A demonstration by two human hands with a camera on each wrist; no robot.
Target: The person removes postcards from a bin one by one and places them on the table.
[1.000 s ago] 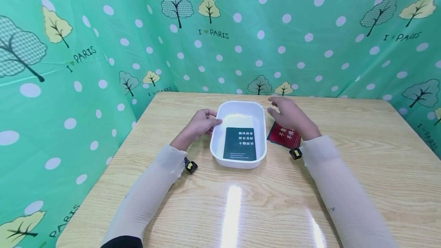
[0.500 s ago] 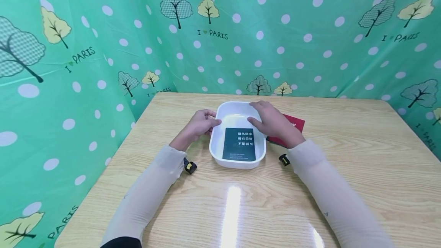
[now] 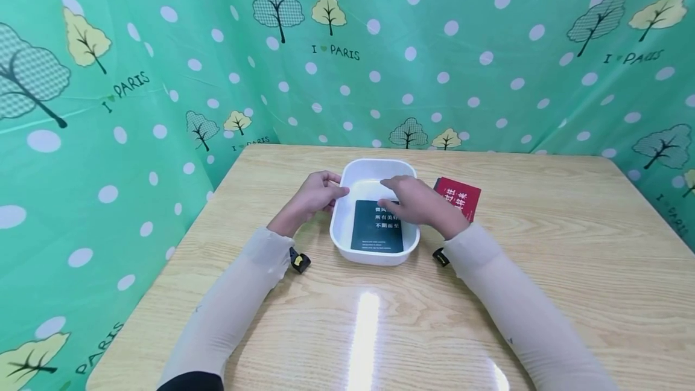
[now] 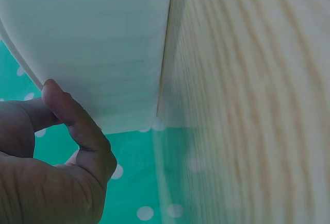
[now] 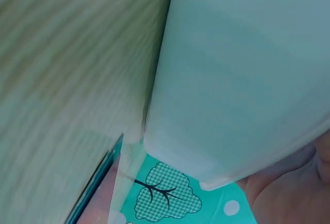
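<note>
A white plastic tub point(image 3: 339, 240) stands on the table, and a dark green card point(image 3: 374, 237) with white writing lies in it. My left hand point(image 3: 317, 192) holds the tub's left rim between thumb and fingers. In the left wrist view, my left hand point(image 4: 77, 162) shows at the tub's outer wall point(image 4: 93, 38). My right hand point(image 3: 415, 201) reaches over the right rim, its fingers extended above the green card and covering part of its upper right. Whether the fingertips touch the card cannot be told. In the right wrist view the tub wall point(image 5: 232, 80) hides most of that hand.
Red cards point(image 3: 461, 193) with white writing lie right of the tub, partly behind my right wrist, with a dark edge beneath them. The wooden table point(image 3: 304, 330) ends at the back against a green dotted curtain point(image 3: 347, 95).
My right hand has moved left from above the red cards to inside the tub's outline, over the green card. More of the red cards now shows. The left hand keeps its hold on the rim.
</note>
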